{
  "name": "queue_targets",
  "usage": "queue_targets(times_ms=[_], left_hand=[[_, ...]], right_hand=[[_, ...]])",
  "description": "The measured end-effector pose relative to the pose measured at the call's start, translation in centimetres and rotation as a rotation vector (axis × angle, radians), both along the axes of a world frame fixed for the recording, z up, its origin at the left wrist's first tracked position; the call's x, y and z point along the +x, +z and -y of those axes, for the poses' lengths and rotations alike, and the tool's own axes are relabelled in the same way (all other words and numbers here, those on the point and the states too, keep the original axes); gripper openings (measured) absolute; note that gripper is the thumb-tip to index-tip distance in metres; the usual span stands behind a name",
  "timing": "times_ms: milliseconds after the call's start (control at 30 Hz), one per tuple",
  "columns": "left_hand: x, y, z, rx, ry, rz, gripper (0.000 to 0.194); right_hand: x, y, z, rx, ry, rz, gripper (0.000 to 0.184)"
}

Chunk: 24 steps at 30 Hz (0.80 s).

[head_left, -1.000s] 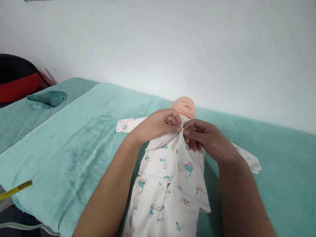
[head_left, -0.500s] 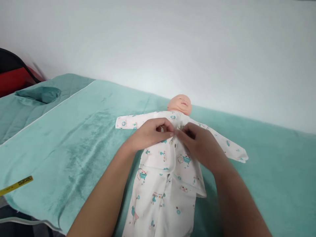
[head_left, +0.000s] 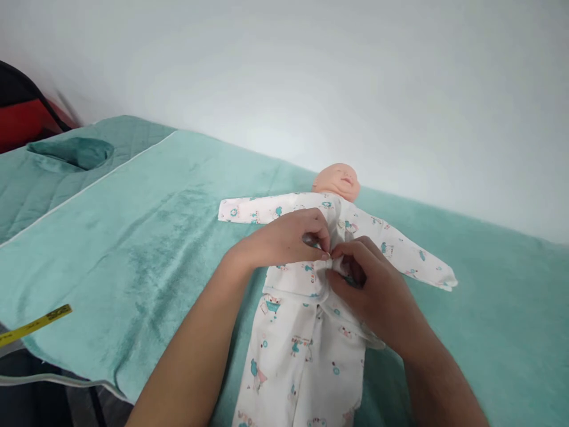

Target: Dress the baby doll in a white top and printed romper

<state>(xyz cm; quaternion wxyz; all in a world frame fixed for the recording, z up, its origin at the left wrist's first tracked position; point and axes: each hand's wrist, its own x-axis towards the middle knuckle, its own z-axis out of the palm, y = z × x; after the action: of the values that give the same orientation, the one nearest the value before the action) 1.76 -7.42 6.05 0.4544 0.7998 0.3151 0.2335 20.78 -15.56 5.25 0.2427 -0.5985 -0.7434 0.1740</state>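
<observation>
A baby doll (head_left: 336, 179) lies on its back, dressed in a white printed baby shirt (head_left: 288, 277) and matching baby pants (head_left: 296, 362). Both sleeves stretch out sideways. My left hand (head_left: 297, 237) pinches the edge of the shirt's front opening at the middle of the chest. Right beside it, my right hand (head_left: 367, 273) has its thumb and fingers closed on the other side of the same opening. The fingertips almost meet there. Whatever fastener sits between them is hidden by the fingers.
The bed is covered with a teal plush sheet (head_left: 155, 237). A quilted teal part with a bunched cloth (head_left: 73, 153) lies at the far left, near a red and black object (head_left: 26, 118). A yellow strip (head_left: 35, 325) shows at the left edge; a white wall stands behind.
Both hands have moved down the shirt's front opening, from the upper chest toward the lower part. The whole view has shifted slightly.
</observation>
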Motion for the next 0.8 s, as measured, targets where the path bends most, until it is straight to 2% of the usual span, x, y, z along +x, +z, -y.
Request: queue_targets(times_ms=[133,267,367,533,633,800], left_hand=[[-0.7,0.0,-0.3,-0.093,-0.030,0.106,0.008],[-1.3,-0.3,-0.6,-0.263,-0.071,0.234,0.012],[-1.2,-0.6,-0.5,-0.386,-0.109,0.330,0.012],[-0.8,-0.8,-0.5,-0.430,-0.058,0.369,0.009],[-0.6,-0.7,-0.4,-0.436,-0.054,0.345,0.009],[-0.2,-0.5,-0.3,-0.435,-0.056,0.299,0.010]], right_hand=[[-0.2,-0.1,0.0,-0.017,-0.049,-0.008,0.004],[-1.2,-0.4,0.2,0.006,-0.145,0.191,0.013],[-2.0,-0.4,0.6,-0.014,-0.196,0.311,0.009],[-2.5,0.0,0.9,-0.004,-0.248,0.310,0.015],[-1.7,0.2,0.6,0.002,-0.203,0.162,0.018],[0.4,0.5,0.0,-0.044,-0.092,-0.485,0.013]])
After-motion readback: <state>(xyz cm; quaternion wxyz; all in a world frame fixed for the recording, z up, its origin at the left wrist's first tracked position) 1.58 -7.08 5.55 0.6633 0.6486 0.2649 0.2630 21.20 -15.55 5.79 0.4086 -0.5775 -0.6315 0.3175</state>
